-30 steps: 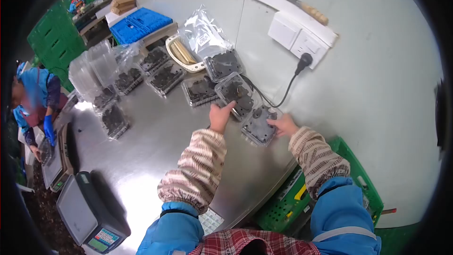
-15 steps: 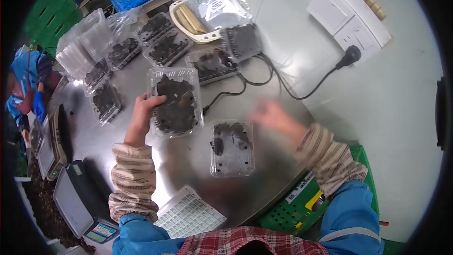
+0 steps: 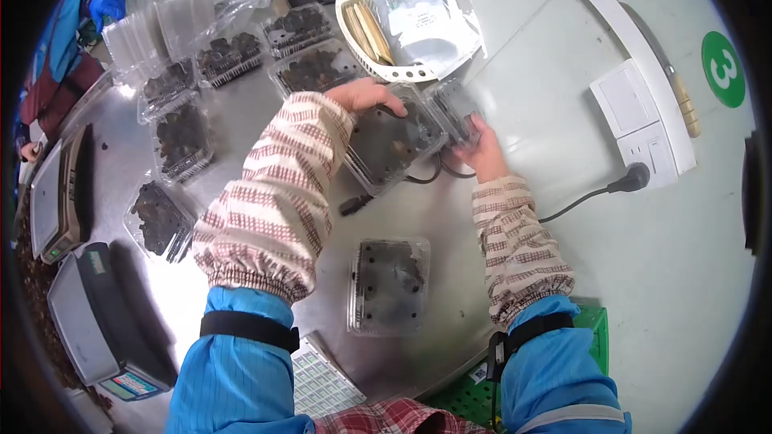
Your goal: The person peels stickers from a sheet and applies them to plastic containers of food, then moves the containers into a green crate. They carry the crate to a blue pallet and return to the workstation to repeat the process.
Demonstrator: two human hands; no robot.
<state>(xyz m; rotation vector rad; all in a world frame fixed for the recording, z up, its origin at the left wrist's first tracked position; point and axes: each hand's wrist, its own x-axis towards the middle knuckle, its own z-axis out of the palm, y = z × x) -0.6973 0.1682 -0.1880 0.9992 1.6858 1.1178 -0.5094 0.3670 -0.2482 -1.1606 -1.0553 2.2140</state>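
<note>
My left hand [image 3: 370,98] is closed over the far edge of a clear plastic clamshell box [image 3: 394,145] with dark, crinkled pieces that look like wood ear fungus. My right hand [image 3: 486,151] grips the near side of a smaller-looking clear box [image 3: 457,108], which is tilted and touches or nearly touches the first one. Nearer to me, a clear box [image 3: 391,285] with a few dark pieces lies on the steel table. At the left, another filled box [image 3: 161,221] rests on the table.
More filled boxes [image 3: 181,137] stand at the back left, beside stacked empty boxes [image 3: 161,20]. A white basket [image 3: 414,72] holds wooden strips. Two scales [image 3: 108,321] are on the left. A plug on a cable [image 3: 354,205] lies mid-table. Another person [image 3: 60,64] works at far left.
My left hand no longer holds the earlier box and has moved right to another. A filled box now lies at the left. My right hand has moved up and taken hold of a box.
</note>
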